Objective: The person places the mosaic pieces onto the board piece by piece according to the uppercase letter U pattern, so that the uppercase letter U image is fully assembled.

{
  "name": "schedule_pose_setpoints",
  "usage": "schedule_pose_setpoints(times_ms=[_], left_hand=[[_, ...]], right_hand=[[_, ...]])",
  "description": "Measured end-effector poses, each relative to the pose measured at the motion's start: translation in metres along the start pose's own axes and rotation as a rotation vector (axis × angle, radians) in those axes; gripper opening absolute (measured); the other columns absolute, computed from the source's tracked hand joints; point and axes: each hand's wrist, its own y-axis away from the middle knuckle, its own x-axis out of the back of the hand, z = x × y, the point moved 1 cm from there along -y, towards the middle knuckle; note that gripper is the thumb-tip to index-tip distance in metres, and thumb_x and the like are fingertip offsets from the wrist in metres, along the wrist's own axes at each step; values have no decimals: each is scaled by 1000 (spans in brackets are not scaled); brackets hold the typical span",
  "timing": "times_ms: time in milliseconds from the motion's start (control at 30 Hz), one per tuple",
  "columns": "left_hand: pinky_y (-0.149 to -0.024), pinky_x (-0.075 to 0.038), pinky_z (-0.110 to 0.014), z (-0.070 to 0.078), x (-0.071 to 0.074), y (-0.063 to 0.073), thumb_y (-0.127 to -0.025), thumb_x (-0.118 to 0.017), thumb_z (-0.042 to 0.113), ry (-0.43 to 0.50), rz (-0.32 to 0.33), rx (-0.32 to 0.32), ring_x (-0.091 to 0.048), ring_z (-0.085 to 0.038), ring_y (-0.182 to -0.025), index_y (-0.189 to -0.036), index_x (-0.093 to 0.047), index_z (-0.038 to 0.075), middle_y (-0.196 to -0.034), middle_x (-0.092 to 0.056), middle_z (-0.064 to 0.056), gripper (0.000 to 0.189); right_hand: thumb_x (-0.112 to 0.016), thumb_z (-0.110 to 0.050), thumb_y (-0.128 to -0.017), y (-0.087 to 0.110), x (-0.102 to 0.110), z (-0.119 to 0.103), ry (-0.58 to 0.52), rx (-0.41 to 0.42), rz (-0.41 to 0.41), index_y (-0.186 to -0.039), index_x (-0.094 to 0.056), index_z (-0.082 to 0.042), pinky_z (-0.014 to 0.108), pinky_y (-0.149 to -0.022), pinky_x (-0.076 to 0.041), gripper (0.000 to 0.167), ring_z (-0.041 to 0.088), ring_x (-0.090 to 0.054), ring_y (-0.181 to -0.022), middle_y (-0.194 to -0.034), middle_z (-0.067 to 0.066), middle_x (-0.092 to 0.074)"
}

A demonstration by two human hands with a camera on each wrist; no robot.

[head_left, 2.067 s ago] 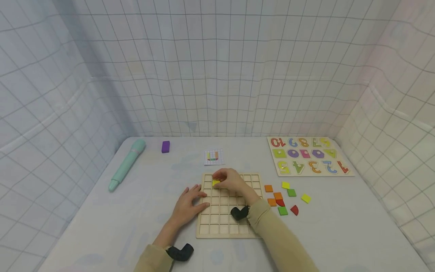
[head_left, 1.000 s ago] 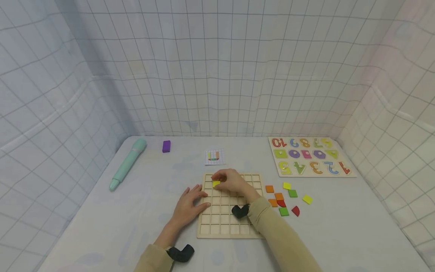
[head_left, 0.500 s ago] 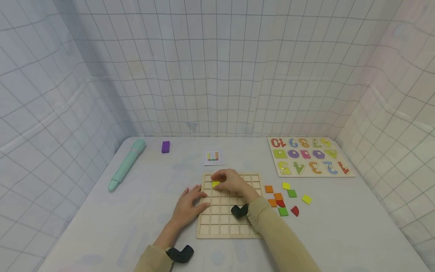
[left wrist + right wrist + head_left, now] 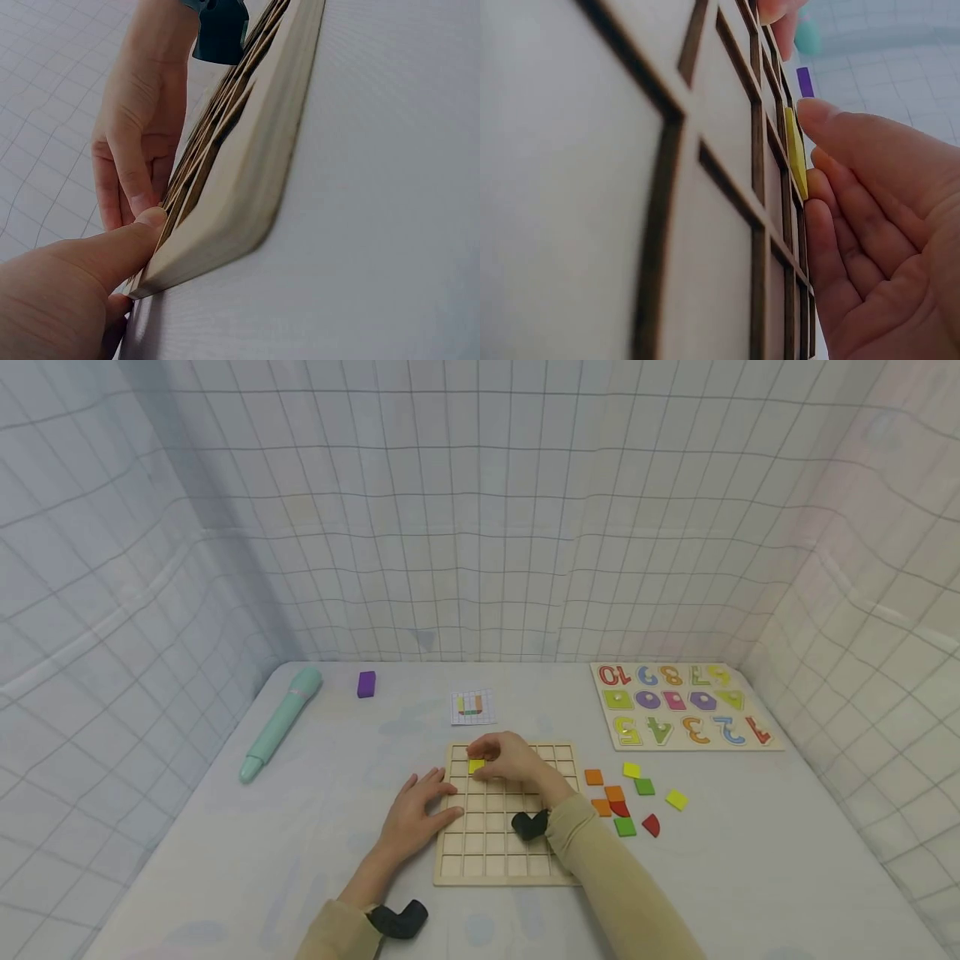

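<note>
The right grip (image 4: 510, 758) blocks some far cells of the pale wooden grid board (image 4: 483, 843); a beige fabric sleeve (image 4: 615, 881) bars the board's near right corner. The left grip (image 4: 416, 814) obstructs the board's left edge. Small flat coloured tiles (image 4: 614, 792) clutter the white desk (image 4: 480, 931) right of the board. Room to pass lies over the board's near left cells and before its near edge.

A white surface (image 4: 217, 852) fills the bottom of the head view; a pale, grid-patterned curtain (image 4: 487, 527) covers the top and both sides. Left of centre, a long teal object (image 4: 280, 725) lies slantwise, with a purple block (image 4: 366, 684) near its upper end. At centre right lies a number-and-shape puzzle board (image 4: 651, 712), its numerals upside down.
</note>
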Motion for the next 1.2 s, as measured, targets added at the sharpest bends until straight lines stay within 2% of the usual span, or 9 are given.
schedule_pose_setpoints(times_ms=[167, 333, 467, 633, 767, 867, 967, 1100, 1200], left_hand=[[-111, -21, -53, 1, -1, 0, -81, -73, 30, 17, -8, 5, -43, -35, -127, -101, -68, 8, -130, -54, -21, 30], [-110, -21, -53, 0, -1, -1, -81, -73, 31, 17, -4, 5, -44, -35, -127, -101, -68, 8, -129, -54, -21, 31], [-110, -21, -53, -1, -1, -1, -80, -73, 31, 15, 2, 1, -44, -35, -126, -101, -68, 8, -129, -54, -21, 32], [-111, -21, -52, -2, 0, -1, -80, -74, 31, 16, 2, 10, -44, -34, -126, -101, -68, 8, -129, -55, -21, 31], [-111, -21, -52, -2, 1, -1, -80, -74, 29, 23, 9, 16, -44, -34, -126, -101, -68, 8, -129, -55, -21, 31], [-111, -21, -51, -1, 2, -1, -80, -74, 29, 23, 6, 21, -44, -34, -127, -101, -68, 7, -129, -54, -21, 31], [-111, -21, -51, 1, 2, -1, -79, -74, 28, 27, 3, 27, -44, -34, -127, -101, -68, 7, -129, -54, -21, 31], [-111, -20, -51, 1, 2, -1, -79, -74, 27, 30, 2, 27, -44, -34, -127, -101, -68, 7, -130, -54, -21, 30], [-111, -20, -51, 2, 2, -1, -80, -74, 27, 30, -1, 23, -44, -34, -127, -101, -68, 6, -129, -54, -21, 30]], right_hand=[[-74, -13, -81, 3, 4, 2, -57, 1, 27, -113, -65, -6, 30, -88, -51, 34, 19, -62, -100, -108, 5, -67], [-71, -12, -84, 12, 17, 2, -112, 51, 79, -116, -62, 0, 33, -87, -52, 35, 23, -63, -100, -110, 11, -66], [-69, -11, -85, 24, 33, 0, -173, 85, 130, -120, -58, 5, 36, -88, -51, 39, 28, -61, -103, -114, 16, -63], [-69, -13, -86, 45, 55, -3, -179, 88, 221, -121, -58, 3, 34, -88, -51, 40, 27, -60, -104, -115, 17, -62], [-66, -9, -88, 67, 75, -17, -203, 101, 277, -121, -56, 7, 38, -88, -51, 37, 33, -60, -105, -117, 23, -60], [-64, -6, -89, 86, 89, -30, -211, 65, 320, -121, -56, 7, 36, -88, -51, 36, 36, -59, -106, -118, 25, -59], [-63, -8, -89, 104, 101, -37, -179, 16, 375, -121, -57, 6, 27, -86, -51, 35, 35, -58, -106, -119, 23, -59], [-63, -8, -90, 122, 112, -30, -149, -22, 448, -120, -57, 7, 19, -83, -49, 34, 31, -59, -104, -117, 24, -60], [-64, -10, -89, 130, 116, -15, -142, -43, 500, -118, -58, 5, 16, -81, -47, 33, 24, -61, -100, -116, 23, -61]])
